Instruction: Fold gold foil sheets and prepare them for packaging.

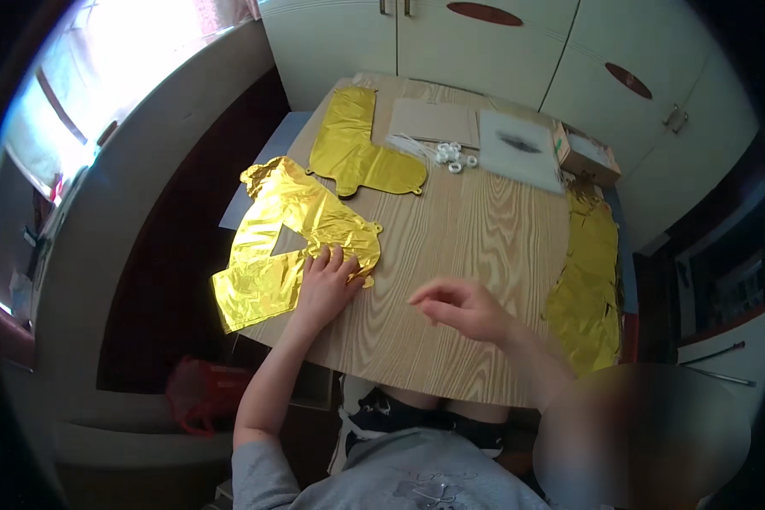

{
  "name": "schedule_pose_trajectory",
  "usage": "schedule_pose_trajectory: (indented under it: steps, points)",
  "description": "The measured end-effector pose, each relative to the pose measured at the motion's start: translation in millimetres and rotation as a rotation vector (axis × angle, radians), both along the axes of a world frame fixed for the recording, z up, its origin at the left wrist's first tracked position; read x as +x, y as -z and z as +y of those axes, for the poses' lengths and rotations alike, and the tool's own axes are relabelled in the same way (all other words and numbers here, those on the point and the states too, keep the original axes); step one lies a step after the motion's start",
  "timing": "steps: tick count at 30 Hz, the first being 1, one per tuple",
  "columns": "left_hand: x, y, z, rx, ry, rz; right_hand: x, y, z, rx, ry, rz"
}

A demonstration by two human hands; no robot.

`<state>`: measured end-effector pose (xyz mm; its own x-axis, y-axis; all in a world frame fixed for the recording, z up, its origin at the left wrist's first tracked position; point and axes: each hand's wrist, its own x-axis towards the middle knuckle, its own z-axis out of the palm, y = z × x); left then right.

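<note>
Now, crinkled shiny gold foil shape with a triangular gap (314,212): flat at left on the pale wood-grain table (450,238), left limb running near to far.
Left hand (327,285): nearer, fingers spread on the foil shape's near right side.
Right hand (466,311): apart, loosely curled, right of it; fingertip contact unclear.

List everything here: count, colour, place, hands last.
Table: one, light wood, centre
Crumpled foil: one, gold, table's left edge
Smooth foil: one, gold, table's far left
Right-edge foil: count unclear, gold, table's right
Rings: several, white, table's far middle
Sticks: several, white, beside rings
Board: one, beige, far edge
Sheet: one, translucent white, right of board
Box: one, brown, far right corner
Cabinets: several doors, cream, behind table
Window: one, bright, upper left
Container: one, red, lower left
Shirt: one, grey, bottom
Left hand: one, on crumpled foil
Right hand: one, above table
</note>
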<state>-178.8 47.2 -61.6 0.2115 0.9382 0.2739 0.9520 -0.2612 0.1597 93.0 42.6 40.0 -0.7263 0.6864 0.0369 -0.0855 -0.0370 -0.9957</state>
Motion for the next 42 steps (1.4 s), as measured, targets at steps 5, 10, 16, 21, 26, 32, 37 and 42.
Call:
schedule_pose_trajectory:
  steps: [5,10,16,21,26,32,37,42]
  points:
    - [-10,5,3,0.015,-0.051,-0.344,-34,49,47,0.51,0.062,-0.486]
    - [-23,3,10,-0.101,-0.106,-0.722,-82,77,76,1.191,0.314,-0.432]
    - [-21,1,9,-0.071,-0.066,-0.722,-111,63,117,1.467,0.026,-0.519]
    - [-24,-4,10,-0.155,-0.059,-0.793,-116,63,130,1.315,-0.02,-0.485]
    - [-24,-5,6,-0.177,-0.064,-0.869,-116,72,134,1.075,0.006,-0.492]
    - [-26,-7,5,-0.26,-0.098,-0.903,-116,73,137,0.998,-0.066,-0.574]
    - [-27,-7,7,-0.227,-0.108,-0.826,-117,74,132,1.049,-0.062,-0.531]
    - [-28,-6,8,-0.214,-0.091,-0.851,-117,66,122,1.199,-0.125,-0.47]
